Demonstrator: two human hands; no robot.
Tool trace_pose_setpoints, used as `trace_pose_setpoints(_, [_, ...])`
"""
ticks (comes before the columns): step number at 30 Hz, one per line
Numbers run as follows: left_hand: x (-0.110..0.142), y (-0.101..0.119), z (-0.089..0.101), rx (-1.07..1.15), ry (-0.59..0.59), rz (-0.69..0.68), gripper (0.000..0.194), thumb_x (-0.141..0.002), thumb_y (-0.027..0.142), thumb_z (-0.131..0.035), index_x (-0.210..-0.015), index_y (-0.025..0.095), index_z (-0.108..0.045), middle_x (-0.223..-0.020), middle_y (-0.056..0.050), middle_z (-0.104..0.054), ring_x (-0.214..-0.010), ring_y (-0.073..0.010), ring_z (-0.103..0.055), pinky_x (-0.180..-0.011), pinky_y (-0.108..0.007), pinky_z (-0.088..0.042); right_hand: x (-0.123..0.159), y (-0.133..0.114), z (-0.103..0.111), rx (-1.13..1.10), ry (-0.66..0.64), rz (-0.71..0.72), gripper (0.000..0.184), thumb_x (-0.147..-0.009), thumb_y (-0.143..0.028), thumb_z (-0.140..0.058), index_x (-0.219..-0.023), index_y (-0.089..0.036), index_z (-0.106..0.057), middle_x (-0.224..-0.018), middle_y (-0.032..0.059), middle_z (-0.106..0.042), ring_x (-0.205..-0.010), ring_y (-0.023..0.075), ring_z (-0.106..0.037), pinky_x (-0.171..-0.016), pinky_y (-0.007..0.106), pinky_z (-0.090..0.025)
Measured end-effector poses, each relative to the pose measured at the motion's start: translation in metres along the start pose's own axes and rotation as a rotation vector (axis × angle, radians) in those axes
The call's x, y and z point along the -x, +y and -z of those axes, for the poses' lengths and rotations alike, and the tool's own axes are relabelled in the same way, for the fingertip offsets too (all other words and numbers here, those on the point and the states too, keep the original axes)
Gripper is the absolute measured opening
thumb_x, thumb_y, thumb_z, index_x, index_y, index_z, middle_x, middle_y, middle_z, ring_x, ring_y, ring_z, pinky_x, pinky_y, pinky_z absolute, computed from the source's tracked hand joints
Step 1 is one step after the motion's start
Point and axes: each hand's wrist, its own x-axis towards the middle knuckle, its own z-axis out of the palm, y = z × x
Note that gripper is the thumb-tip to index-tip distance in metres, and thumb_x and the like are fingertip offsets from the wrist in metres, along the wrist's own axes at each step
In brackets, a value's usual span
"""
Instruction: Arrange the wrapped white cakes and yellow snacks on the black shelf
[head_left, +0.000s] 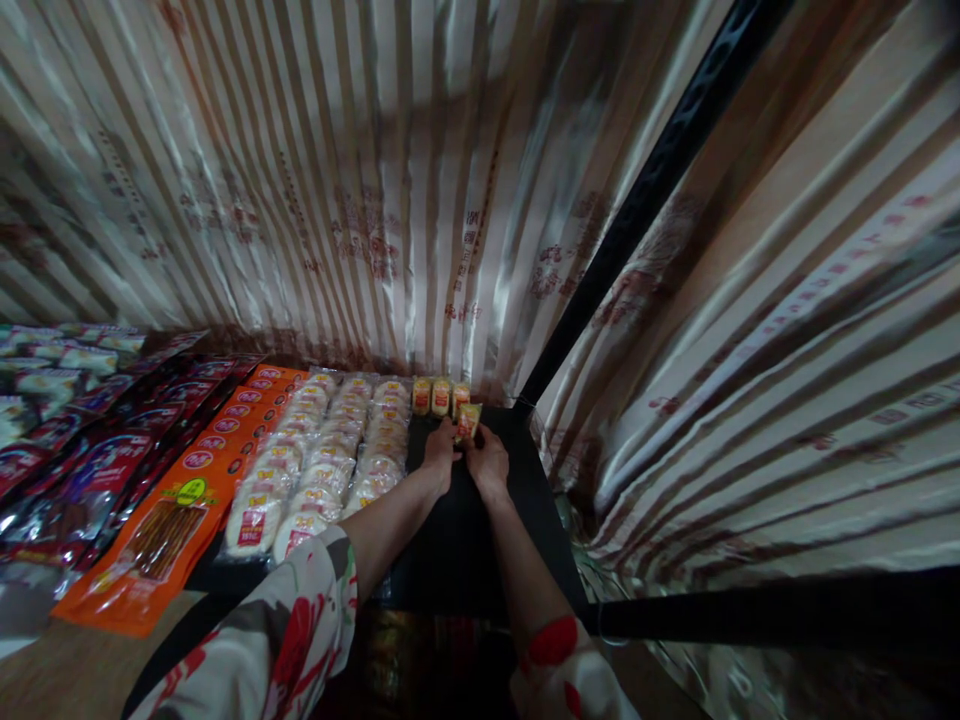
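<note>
**Both hands on a small snack packet at the back of a dark shelf**

The left hand (439,452) and the right hand (487,461) meet at the far end of a black shelf surface (457,545), fingers closed together around a small yellow-and-red snack packet (469,421). The packet stands tilted, its top leaning right, just in front of a short row of three similar small packets (440,396) lined up against the striped curtain (360,180). Both grips look pinched shut on the packet's lower edge, though the fingertips are too small to tell apart.

To the left of the hands lie three columns of round white cakes in clear wrappers (330,450) with red-and-yellow labels, running from the curtain toward the camera. Beside them is an overlapping line of orange packets (180,510), and further left a spread of dark purple-red packets (90,450). A black metal post (637,210) rises diagonally on the right. Both forearms wear white sleeves (285,640) with a red floral print.
</note>
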Motion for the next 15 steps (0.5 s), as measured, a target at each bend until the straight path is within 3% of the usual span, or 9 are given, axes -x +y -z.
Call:
trace_pose_setpoints(10, [-0.004,-0.002,-0.014,-0.09,-0.032,-0.054,0.034,-0.087,0.031,-0.033,-0.101,0.013,-0.059,-0.113,-0.009,-0.061,-0.102,-0.0185,-0.057,-0.066,-0.023,-0.046,-0.01,0.006,0.005,0.018,0.015,-0.027,0.04,-0.082,-0.026,-0.045,-0.119,-0.015,-0.055,-0.104,0.0109,-0.063,-0.094,0.0204,-0.059,-0.079,0.027,-0.043])
trace_pose_setpoints(15, [-0.017,-0.011,-0.022,-0.265,-0.047,-0.148,0.032,-0.086,0.03,-0.036,-0.097,0.016,-0.062,-0.112,-0.009,-0.062,-0.103,-0.0202,-0.057,-0.074,-0.027,-0.048,-0.023,0.012,0.01,0.035,0.047,-0.058,0.041,-0.082,-0.023,-0.043,-0.122,-0.015,-0.054,-0.106,0.0113,-0.062,-0.097,0.0205,-0.058,-0.081,0.027,-0.043])
